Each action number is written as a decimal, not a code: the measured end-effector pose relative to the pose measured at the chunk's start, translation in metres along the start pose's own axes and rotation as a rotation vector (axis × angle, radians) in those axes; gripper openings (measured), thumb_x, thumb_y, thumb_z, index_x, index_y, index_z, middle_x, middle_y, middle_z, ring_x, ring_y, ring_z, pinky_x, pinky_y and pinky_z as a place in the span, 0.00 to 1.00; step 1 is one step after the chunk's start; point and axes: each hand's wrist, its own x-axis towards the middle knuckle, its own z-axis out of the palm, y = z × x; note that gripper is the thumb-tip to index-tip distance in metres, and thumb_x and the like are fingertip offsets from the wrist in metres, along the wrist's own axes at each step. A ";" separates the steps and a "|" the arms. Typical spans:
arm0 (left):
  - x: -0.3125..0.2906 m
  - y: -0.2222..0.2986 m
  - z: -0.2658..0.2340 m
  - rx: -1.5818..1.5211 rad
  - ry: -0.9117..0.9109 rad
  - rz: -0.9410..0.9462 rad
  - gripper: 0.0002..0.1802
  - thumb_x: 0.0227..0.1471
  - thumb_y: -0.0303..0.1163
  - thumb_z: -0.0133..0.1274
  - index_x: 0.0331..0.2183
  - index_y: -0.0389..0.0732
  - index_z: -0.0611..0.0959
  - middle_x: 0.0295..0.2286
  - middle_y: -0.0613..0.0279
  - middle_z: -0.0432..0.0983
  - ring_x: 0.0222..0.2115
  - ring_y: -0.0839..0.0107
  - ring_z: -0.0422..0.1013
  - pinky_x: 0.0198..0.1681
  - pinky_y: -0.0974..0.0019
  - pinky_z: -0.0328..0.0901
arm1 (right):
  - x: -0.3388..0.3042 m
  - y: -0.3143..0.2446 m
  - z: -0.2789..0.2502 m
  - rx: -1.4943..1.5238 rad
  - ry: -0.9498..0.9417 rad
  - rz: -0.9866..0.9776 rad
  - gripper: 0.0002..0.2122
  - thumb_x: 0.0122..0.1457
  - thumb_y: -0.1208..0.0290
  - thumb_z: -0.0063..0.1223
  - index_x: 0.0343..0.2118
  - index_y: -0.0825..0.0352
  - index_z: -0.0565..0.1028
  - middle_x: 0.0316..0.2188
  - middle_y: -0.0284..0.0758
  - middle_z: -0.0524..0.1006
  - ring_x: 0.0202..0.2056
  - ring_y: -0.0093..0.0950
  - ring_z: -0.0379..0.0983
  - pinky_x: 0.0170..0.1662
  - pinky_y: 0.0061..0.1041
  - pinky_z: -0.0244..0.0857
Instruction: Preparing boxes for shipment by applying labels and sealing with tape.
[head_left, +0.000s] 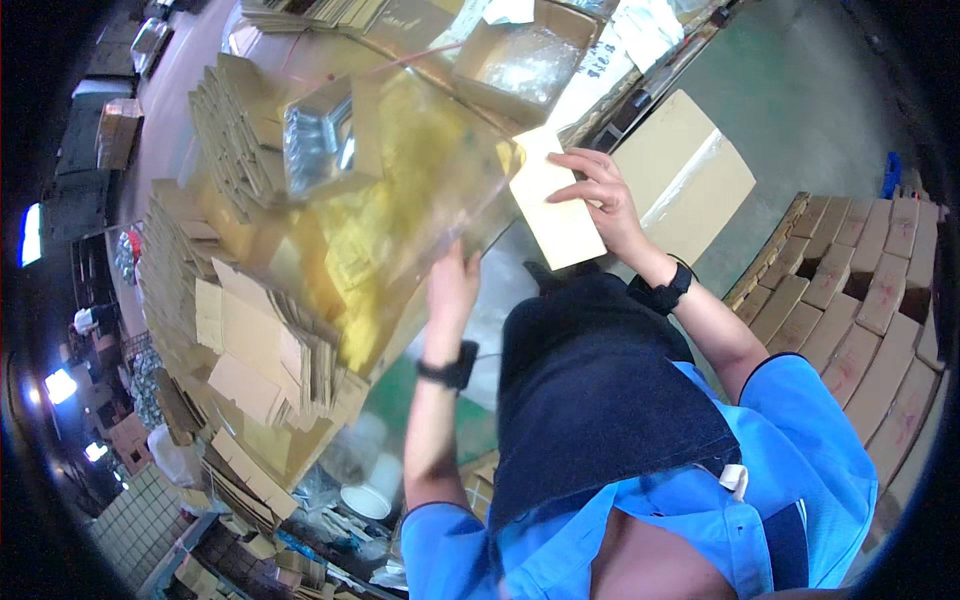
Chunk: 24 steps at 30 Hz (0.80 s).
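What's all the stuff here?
Card: 1, pale yellow, centre
Heap: 1, yellow, left of centre
Open boxes: at least 2, brown, top
Flat cardboard: many, tan, left
Taped cardboard: 1, tan, upper right
Stacked boxes: many, brown, right
Floor: 1, green, upper right
Tub: 1, white, bottom left
Lights: several, white, far left
Apron: 1, dark blue, bottom
Shirt: 1, blue, bottom
Wristbands: 2, black, middle
Left fingers: one set, centre
Right fingers: one set, on card

2 hands (452, 292) (612, 207) – 1 yellowish piece (557, 222)
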 end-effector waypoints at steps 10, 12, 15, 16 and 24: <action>-0.009 0.096 0.010 -1.599 -0.370 -0.304 0.15 0.55 0.33 0.50 0.42 0.33 0.74 0.37 0.58 0.75 0.40 0.72 0.70 0.45 0.65 0.65 | -0.027 -0.023 -0.033 0.022 -0.033 0.008 0.08 0.42 0.72 0.60 0.28 0.52 0.83 0.51 0.31 0.70 0.53 0.36 0.59 0.56 0.33 0.52; -0.003 0.109 0.015 -1.634 -0.314 -0.208 0.08 0.55 0.31 0.50 0.35 0.38 0.74 0.34 0.63 0.76 0.34 0.79 0.70 0.41 0.71 0.64 | -0.028 -0.024 -0.043 -0.047 -0.097 -0.077 0.11 0.48 0.73 0.57 0.35 0.55 0.81 0.50 0.34 0.71 0.52 0.33 0.62 0.55 0.31 0.55; -0.001 0.127 0.023 -1.483 -0.196 -0.085 0.04 0.56 0.27 0.48 0.33 0.37 0.74 0.32 0.66 0.74 0.33 0.81 0.68 0.39 0.75 0.63 | -0.037 -0.033 -0.051 0.382 0.100 0.444 0.13 0.56 0.72 0.51 0.45 0.62 0.75 0.48 0.37 0.72 0.48 0.27 0.66 0.52 0.25 0.60; -0.001 0.136 0.025 -1.487 -0.203 -0.080 0.04 0.56 0.27 0.48 0.33 0.37 0.74 0.32 0.66 0.74 0.33 0.81 0.68 0.39 0.75 0.63 | -0.036 -0.036 -0.059 0.604 0.168 0.582 0.13 0.61 0.71 0.45 0.47 0.68 0.71 0.41 0.36 0.75 0.41 0.21 0.71 0.45 0.18 0.64; -0.020 0.217 0.091 -1.330 -0.421 0.034 0.06 0.56 0.30 0.48 0.32 0.38 0.74 0.29 0.69 0.74 0.29 0.85 0.67 0.35 0.78 0.62 | -0.087 -0.005 -0.156 0.750 0.141 0.813 0.07 0.58 0.69 0.53 0.32 0.68 0.75 0.25 0.23 0.74 0.25 0.12 0.67 0.29 0.13 0.62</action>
